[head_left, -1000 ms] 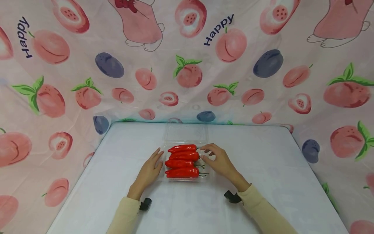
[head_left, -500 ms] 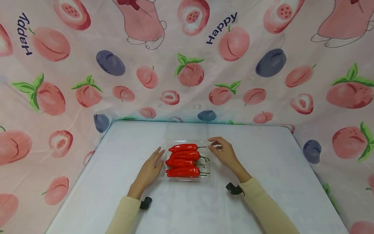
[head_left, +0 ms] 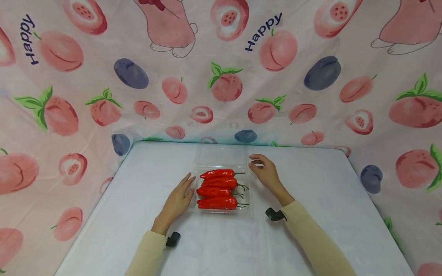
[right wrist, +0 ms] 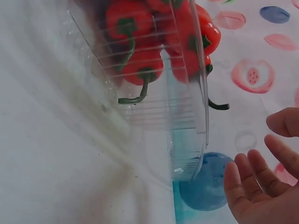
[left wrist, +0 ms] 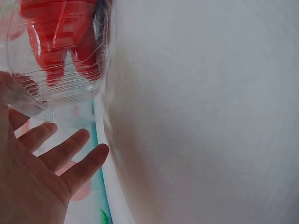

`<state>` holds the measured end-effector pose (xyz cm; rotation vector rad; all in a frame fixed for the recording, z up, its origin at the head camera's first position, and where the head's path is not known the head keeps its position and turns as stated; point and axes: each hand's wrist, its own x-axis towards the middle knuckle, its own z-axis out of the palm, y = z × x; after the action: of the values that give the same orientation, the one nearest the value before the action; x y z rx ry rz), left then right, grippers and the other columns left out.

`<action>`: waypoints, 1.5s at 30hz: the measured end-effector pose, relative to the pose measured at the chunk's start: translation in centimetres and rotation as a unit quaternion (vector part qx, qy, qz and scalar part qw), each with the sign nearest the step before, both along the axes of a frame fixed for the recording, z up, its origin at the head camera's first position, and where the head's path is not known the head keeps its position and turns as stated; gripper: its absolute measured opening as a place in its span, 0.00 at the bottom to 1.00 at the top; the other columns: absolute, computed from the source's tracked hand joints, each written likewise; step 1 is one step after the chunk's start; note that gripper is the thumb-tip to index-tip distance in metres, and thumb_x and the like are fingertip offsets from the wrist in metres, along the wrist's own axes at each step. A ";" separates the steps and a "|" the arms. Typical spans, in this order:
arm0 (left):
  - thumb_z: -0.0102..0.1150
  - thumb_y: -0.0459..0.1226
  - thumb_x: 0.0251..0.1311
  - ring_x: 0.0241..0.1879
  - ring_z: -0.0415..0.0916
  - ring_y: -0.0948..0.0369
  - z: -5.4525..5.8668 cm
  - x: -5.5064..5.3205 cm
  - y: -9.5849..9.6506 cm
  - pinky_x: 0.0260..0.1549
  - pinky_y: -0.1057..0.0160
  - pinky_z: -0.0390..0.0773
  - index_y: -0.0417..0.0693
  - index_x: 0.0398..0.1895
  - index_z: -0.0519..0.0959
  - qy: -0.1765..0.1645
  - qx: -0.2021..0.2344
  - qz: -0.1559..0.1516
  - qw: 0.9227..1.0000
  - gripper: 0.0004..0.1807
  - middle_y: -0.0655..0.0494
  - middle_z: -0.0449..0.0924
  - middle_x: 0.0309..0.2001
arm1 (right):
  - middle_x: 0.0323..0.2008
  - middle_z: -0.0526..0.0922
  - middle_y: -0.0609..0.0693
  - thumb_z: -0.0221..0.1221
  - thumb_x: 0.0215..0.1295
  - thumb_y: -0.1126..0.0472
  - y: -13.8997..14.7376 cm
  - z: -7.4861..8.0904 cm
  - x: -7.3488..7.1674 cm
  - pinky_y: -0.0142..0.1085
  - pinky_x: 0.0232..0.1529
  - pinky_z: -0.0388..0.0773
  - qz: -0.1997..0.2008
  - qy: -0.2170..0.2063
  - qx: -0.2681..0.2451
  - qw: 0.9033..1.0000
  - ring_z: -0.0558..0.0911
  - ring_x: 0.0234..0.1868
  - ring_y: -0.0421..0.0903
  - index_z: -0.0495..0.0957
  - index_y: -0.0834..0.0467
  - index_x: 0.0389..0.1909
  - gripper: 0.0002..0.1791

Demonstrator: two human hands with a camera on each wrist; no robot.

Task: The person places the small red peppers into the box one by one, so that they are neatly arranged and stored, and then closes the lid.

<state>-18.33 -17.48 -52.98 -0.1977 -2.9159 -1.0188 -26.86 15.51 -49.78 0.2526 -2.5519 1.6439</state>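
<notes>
Several glossy red peppers (head_left: 216, 202) lie side by side in a clear plastic clamshell box (head_left: 221, 211), their green stems pointing right. The box's hinged lid (head_left: 222, 155) lies folded back toward the far wall. Along the box's left side rests my left hand (head_left: 177, 198), fingers spread and at the rim; the left wrist view shows its thumb side overlapping the clear rim (left wrist: 60, 95). My right hand (head_left: 267, 174) is by the back right corner near the hinge, fingers loosely bent and holding nothing. A stem (right wrist: 142, 91) shows through the ribbed box wall in the right wrist view.
The white tabletop (head_left: 221, 249) ends at a back edge just behind the lid. Beyond it hangs a pink cloth (head_left: 193, 73) printed with fruit. Black wrist cameras sit at the left cuff (head_left: 173, 239) and right cuff (head_left: 274, 214).
My right hand has left the stems of the far peppers and moved right and back toward the lid's hinge. The left hand stays at the box's left side.
</notes>
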 end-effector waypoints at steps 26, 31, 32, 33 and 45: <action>0.52 0.39 0.69 0.71 0.65 0.47 -0.2 0.2 0.1 0.66 0.41 0.68 0.52 0.71 0.68 0.010 -0.001 0.003 1.000 0.26 0.54 0.60 0.76 | 0.64 0.74 0.65 0.53 0.73 0.56 -0.6 -3.8 -5.3 0.45 0.59 0.80 0.004 -0.196 -0.076 0.978 0.77 0.59 0.56 0.62 0.62 0.71 0.30; 0.52 0.39 0.69 0.71 0.65 0.48 -0.1 0.1 0.1 0.66 0.42 0.68 0.52 0.70 0.68 0.013 -0.002 0.004 1.000 0.26 0.55 0.60 0.76 | 0.64 0.74 0.64 0.54 0.72 0.55 -1.0 -4.4 -5.8 0.44 0.59 0.80 -0.004 -0.219 -0.080 0.972 0.78 0.58 0.54 0.61 0.62 0.72 0.31; 0.52 0.39 0.69 0.71 0.65 0.48 -0.2 0.1 0.1 0.66 0.43 0.68 0.52 0.71 0.68 0.012 -0.003 0.004 1.000 0.26 0.55 0.59 0.76 | 0.64 0.74 0.64 0.54 0.72 0.55 -1.1 -4.5 -5.8 0.44 0.60 0.79 -0.005 -0.220 -0.082 0.972 0.78 0.59 0.54 0.61 0.62 0.71 0.31; 0.52 0.39 0.69 0.71 0.65 0.48 -0.2 0.1 0.1 0.66 0.43 0.68 0.52 0.71 0.68 0.011 -0.003 0.005 1.000 0.26 0.56 0.59 0.76 | 0.64 0.74 0.64 0.55 0.71 0.55 -1.2 -4.5 -5.8 0.45 0.61 0.79 -0.005 -0.219 -0.082 0.972 0.78 0.59 0.55 0.62 0.62 0.71 0.31; 0.52 0.39 0.69 0.70 0.65 0.47 -0.2 0.3 0.2 0.67 0.42 0.67 0.52 0.71 0.68 0.015 -0.003 0.007 1.000 0.26 0.55 0.59 0.76 | 0.62 0.75 0.63 0.53 0.73 0.57 -1.3 -4.4 -5.6 0.42 0.59 0.80 -0.009 -0.222 -0.105 0.969 0.79 0.55 0.51 0.68 0.64 0.67 0.26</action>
<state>-18.04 -17.26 -53.21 -0.1903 -2.8905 -0.9957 -32.47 14.19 -54.16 -0.1771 -2.6213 2.1501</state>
